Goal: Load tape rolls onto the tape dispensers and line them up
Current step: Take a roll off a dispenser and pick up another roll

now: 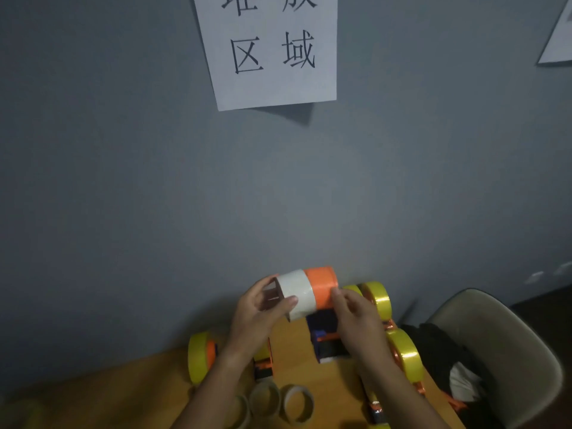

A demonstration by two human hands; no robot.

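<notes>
A white tape roll point(295, 294) is half slid onto the orange hub point(320, 281) of a tape dispenser held up above the wooden table point(291, 345). My left hand point(263, 308) grips the white roll, thumb across its front, fingers inside the core. My right hand point(356, 317) holds the dispenser by the hub's right side; its blue and orange body point(325, 334) hangs below. Dispensers loaded with yellow tape stand around: one at the left point(199, 357), two at the right point(379, 297) point(405, 354).
Three bare cardboard tape cores point(297, 405) lie on the table near its front edge. A grey wall with a printed paper sign point(272, 51) rises right behind. A beige chair point(501, 342) holding dark cloth stands at the right.
</notes>
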